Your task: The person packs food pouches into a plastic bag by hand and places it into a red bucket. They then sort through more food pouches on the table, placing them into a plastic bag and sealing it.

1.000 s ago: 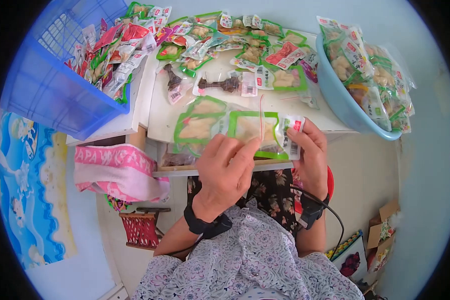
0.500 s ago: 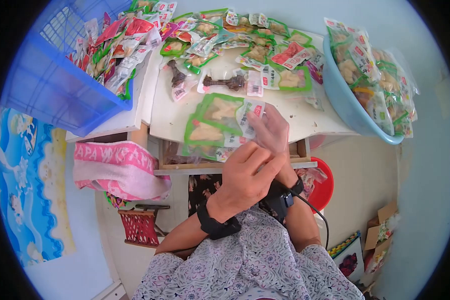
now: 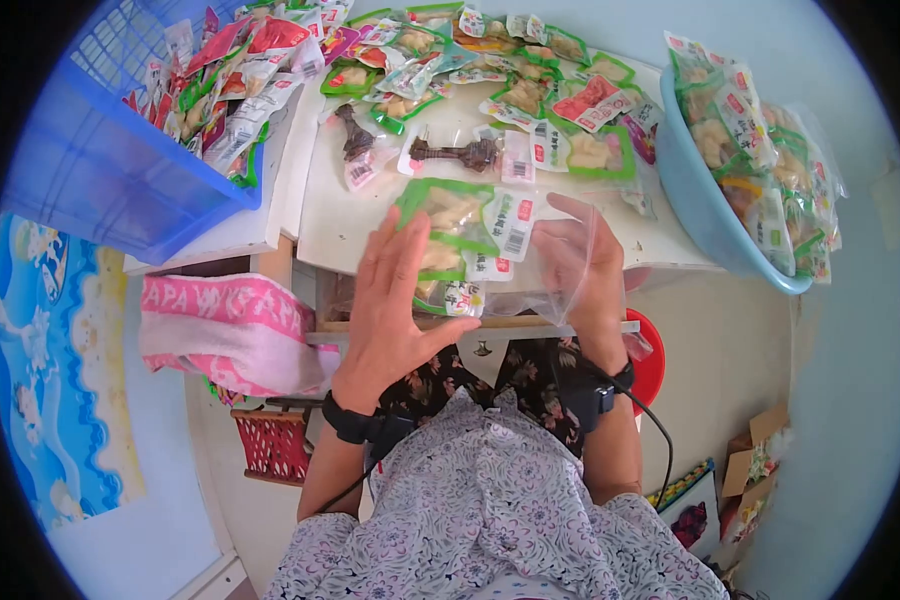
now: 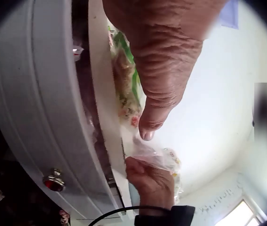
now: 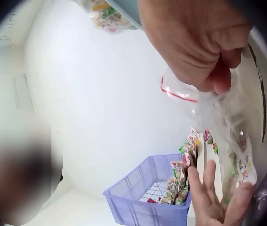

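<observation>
In the head view, several green-edged snack packs of pale food lie overlapping inside a clear zip bag at the table's front edge. My right hand grips the bag's mouth at its right end, and the film covers some fingers. From the right wrist, the bag's red zip line curves beside the curled fingertips. My left hand rests along the packs' left side, fingers straight and thumb spread toward the right. The left wrist view shows that thumb extended above the film.
Behind the bag lie two packs with dark bone-shaped pieces and a heap of snack packs. A blue crate of packs stands left, a light-blue basin right. Below are a partly open drawer, a pink towel and a red bucket.
The right hand goes from pinching a pack's label end to gripping the bag's mouth. The left hand leaves the bag's opening and moves left, its fingers straightening against the packs.
</observation>
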Demonstrator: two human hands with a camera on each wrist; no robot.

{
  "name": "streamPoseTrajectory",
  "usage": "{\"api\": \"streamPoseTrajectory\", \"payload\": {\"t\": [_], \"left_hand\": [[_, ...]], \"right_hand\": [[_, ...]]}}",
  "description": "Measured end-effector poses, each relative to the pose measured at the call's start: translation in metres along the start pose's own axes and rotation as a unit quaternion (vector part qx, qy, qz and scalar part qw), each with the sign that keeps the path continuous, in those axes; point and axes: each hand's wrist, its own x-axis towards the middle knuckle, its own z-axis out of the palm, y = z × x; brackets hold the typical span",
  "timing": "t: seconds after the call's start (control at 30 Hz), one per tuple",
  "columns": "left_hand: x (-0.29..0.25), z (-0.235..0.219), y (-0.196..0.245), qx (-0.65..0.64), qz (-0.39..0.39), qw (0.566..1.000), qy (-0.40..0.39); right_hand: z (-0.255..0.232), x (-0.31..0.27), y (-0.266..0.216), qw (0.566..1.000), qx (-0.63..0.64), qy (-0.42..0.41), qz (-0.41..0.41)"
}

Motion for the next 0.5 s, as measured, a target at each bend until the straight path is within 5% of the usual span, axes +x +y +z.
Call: {"api": "streamPoseTrajectory", "payload": {"t": [0.13,0.5], "left_hand": [[-0.005,0.015,-0.015,0.007,0.029,0.999,-0.024],[0.007,0.013,-0.016,0.075,0.067,0.994,-0.046]], "right_hand": [[0.016,0.005,0.009,0.965,-0.245,0.016,-0.096],[0.021,0.027,0.012,0.89,-0.387,-0.024,-0.238]]}}
